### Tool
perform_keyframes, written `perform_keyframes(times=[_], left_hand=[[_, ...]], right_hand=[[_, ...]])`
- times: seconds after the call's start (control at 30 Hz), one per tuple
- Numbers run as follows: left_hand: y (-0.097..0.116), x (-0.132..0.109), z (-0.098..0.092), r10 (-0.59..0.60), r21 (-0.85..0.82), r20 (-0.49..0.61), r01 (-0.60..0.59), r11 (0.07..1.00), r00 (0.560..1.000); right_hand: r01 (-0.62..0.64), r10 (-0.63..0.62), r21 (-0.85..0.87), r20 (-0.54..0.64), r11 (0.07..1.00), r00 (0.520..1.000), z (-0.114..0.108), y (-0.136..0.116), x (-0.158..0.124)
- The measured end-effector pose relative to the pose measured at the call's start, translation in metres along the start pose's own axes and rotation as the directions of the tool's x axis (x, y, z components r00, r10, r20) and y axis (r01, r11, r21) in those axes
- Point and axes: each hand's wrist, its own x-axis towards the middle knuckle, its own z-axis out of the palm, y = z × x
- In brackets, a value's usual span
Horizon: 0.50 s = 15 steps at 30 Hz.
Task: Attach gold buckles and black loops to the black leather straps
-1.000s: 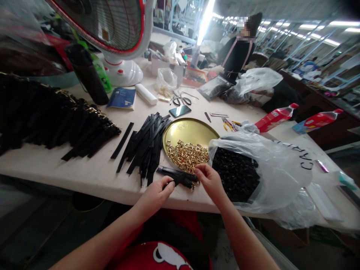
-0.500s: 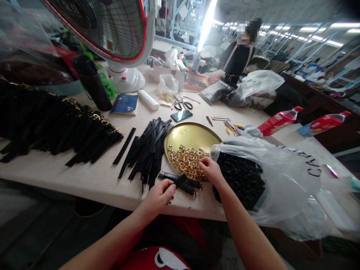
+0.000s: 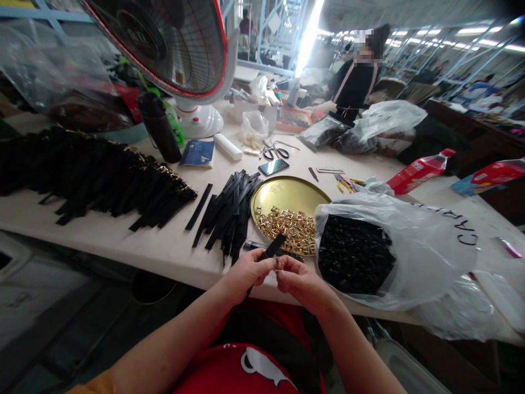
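table point(image 3: 135, 246): its near edge lies just beyond the fingertips. Both hands are now held in front of that edge, where half a second ago they were over the surface.
plastic bag point(image 3: 430, 246): laid to the right of the right fingers and filled with small black pieces.
loose straps point(image 3: 229, 213): fanned out beyond and to the left of the left fingers.
gold tray point(image 3: 287, 191): set beyond the fingers, with a heap of buckles point(image 3: 291, 227) on its near half. The heap is no longer being touched.
left hand point(image 3: 246, 272): closed in a pinch on the black strap point(image 3: 274, 246), which has been lifted off the table.
right hand point(image 3: 299, 282): withdrawn from the heap, its fingertips closed on a single gold buckle point(image 3: 279, 265) and brought against the left fingertips (the pick-up is judged complete).
black strap: its free end is tilted up beyond the left fingers, and its lower end is hidden behind the hand.
gold buckle: held between the two sets of fingertips and largely covered by them. Whether it is already on the strap cannot be told.
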Motion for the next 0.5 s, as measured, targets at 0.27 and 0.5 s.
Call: perform_keyframes(times=[0.27, 0.5], left_hand=[[-0.002, -0.016, 0.001, 0.152, 0.237, -0.064, -0.133, 0.962, 0.986], [-0.011, -0.038, -0.012, 0.272, 0.542, -0.003, -0.227, 0.809, 0.962]], right_hand=[[0.094, -0.078, 0.127, -0.126, 0.988, 0.989, 0.01, 0.019, -0.01], [0.164, -0.117, 0.131, -0.308, 0.978, 0.944, 0.0, 0.015, -0.019]])
